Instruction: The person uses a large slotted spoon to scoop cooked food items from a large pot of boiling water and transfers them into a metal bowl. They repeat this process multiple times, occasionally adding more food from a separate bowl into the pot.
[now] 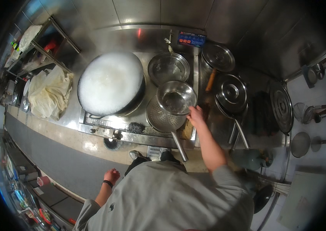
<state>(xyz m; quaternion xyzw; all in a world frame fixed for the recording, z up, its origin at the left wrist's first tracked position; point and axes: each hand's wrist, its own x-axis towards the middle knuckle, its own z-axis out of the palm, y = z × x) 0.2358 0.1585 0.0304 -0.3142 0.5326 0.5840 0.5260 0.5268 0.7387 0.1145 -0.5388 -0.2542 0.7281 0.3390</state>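
Observation:
My right hand [196,116] grips the near right rim of a stainless steel bowl [177,98]. The bowl is over a perforated steel strainer ladle [158,117] and hides part of it; the ladle's tubular handle [179,145] points towards me. Just behind is a round steel basin [166,68] under a tap [170,40]. To the left, a large dark wok [141,98] is filled with white foam [108,83]. Down by my left side hangs my left hand [111,175], its fingers curled and nothing visible in it.
Lidded steel pots [218,56] and a second lidded pan [232,92] stand on the right counter. Strainers [300,144] hang on the right wall. A crumpled cloth [50,92] lies at left beside a shelf [43,52]. A dark scouring pad [136,127] rests near the stove's front edge.

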